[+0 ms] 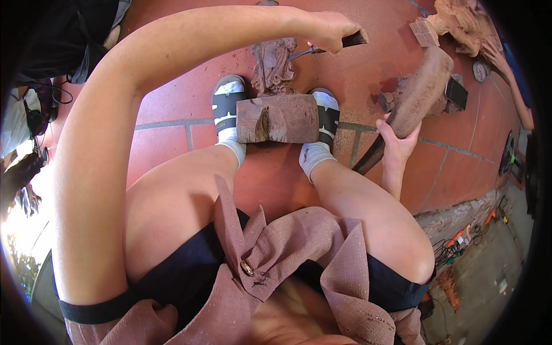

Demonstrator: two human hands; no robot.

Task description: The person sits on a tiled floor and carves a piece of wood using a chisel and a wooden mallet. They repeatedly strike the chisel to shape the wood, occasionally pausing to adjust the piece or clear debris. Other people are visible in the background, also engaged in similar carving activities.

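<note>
A carved wooden figure (273, 66) lies on the floor between my feet, its squared block base (277, 119) toward me. My left hand (332, 31) reaches round over its far right side, closed on a chisel (355, 39) with a wooden handle. The chisel's metal shaft points left, and its tip is at or close to the carving's right edge; contact cannot be made out. My right hand (401, 142), right of my right foot, is wrapped round a wooden mallet (422, 86). The mallet's thick, worn head is raised up and to the right, apart from the chisel.
At the far right another person's hand (493, 56) rests by a second wood carving (460, 26). A smaller carved piece (388, 99), a dark flat object (456, 92) and a round gauge-like object (480, 71) lie nearer. Cables and an orange tool (460, 237) lie lower right. Dark bags (40, 115) stand left.
</note>
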